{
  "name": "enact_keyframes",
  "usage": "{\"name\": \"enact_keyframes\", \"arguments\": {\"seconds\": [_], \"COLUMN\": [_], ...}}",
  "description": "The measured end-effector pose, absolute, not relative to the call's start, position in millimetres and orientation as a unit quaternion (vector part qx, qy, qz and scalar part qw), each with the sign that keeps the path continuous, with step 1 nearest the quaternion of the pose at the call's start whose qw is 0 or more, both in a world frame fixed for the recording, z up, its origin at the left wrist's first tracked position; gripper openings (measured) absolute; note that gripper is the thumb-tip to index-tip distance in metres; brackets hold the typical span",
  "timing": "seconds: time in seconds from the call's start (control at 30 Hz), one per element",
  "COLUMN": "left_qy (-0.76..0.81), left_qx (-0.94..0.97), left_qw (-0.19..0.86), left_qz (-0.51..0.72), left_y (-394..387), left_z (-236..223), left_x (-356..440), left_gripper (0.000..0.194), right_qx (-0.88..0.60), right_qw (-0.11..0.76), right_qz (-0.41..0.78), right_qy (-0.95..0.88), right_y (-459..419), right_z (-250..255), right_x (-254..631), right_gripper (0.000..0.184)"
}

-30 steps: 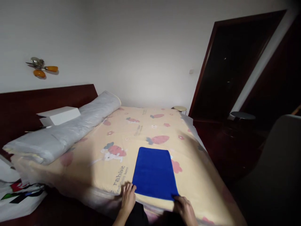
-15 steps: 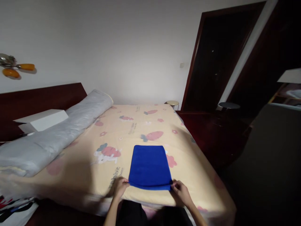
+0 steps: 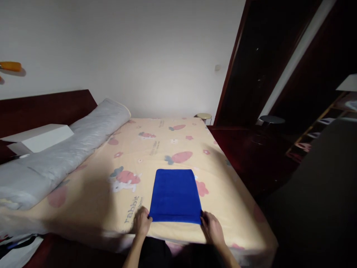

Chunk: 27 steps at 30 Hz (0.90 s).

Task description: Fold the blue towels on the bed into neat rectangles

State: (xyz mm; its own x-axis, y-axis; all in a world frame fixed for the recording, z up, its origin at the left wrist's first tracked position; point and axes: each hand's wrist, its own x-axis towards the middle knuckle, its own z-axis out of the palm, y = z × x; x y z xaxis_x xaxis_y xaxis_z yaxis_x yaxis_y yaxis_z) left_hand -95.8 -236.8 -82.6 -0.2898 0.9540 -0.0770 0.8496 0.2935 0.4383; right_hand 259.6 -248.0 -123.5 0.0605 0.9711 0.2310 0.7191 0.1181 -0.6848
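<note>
Two near corners of blue cloth (image 3: 175,191) pinched between fingertips of your left hand (image 3: 142,223) and right hand (image 3: 213,226). Cloth on patterned sheet (image 3: 150,163), lower centre of frame. Narrow near strip looks folded; rest lies flat.

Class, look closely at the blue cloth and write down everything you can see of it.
The cloth is plain deep blue, four-sided with slightly rounded far corners, and looks soft and matte. It lies mostly flat on the patterned sheet, near the bed's close edge. A narrow strip along its near side looks folded over, marked by a dark crease. The left hand grips its near left corner, the right hand its near right.
</note>
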Motion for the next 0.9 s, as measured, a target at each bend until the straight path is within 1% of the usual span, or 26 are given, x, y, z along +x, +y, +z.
{"name": "enact_keyframes", "arguments": {"seconds": [0.1,0.13,0.2,0.4,0.5,0.6,0.63,0.7,0.77,0.83,0.9], "left_qy": [0.794,0.788,0.769,0.745,0.756,0.774,0.777,0.779,0.765,0.714,0.642], "left_qx": [0.582,0.593,0.621,0.655,0.649,0.632,0.628,0.625,0.637,0.688,0.750], "left_qw": [0.096,0.085,0.079,0.079,0.038,-0.015,-0.023,-0.034,-0.047,-0.050,-0.037], "left_qz": [0.143,0.138,0.129,0.103,0.072,0.039,0.036,0.044,0.075,0.122,0.152], "left_y": [-246,-248,-253,-258,-258,-257,-257,-259,-264,-271,-279], "left_z": [-82,-82,-81,-80,-83,-87,-88,-92,-97,-107,-118], "left_x": [-79,-75,-71,-71,-64,-57,-57,-58,-58,-56,-50], "left_gripper": [0.034,0.037,0.036,0.023,0.034,0.042,0.043,0.043,0.039,0.041,0.047], "right_qx": [-0.639,-0.641,-0.644,-0.656,-0.663,-0.588,-0.553,-0.523,-0.527,-0.534,-0.531], "right_qw": [0.356,0.357,0.353,0.334,0.329,0.314,0.301,0.279,0.268,0.269,0.270], "right_qz": [0.135,0.121,0.097,0.051,0.029,0.031,0.036,0.042,0.048,0.058,0.066], "right_qy": [-0.668,-0.669,-0.672,-0.675,-0.672,-0.745,-0.776,-0.804,-0.805,-0.800,-0.801], "right_y": [-253,-254,-254,-249,-255,-271,-276,-283,-286,-285,-283], "right_z": [-129,-131,-134,-134,-131,-131,-133,-140,-148,-155,-157], "right_x": [256,255,256,262,234,178,158,126,108,102,104], "right_gripper": [0.032,0.034,0.035,0.036,0.041,0.041,0.044,0.053,0.058,0.059,0.058]}}
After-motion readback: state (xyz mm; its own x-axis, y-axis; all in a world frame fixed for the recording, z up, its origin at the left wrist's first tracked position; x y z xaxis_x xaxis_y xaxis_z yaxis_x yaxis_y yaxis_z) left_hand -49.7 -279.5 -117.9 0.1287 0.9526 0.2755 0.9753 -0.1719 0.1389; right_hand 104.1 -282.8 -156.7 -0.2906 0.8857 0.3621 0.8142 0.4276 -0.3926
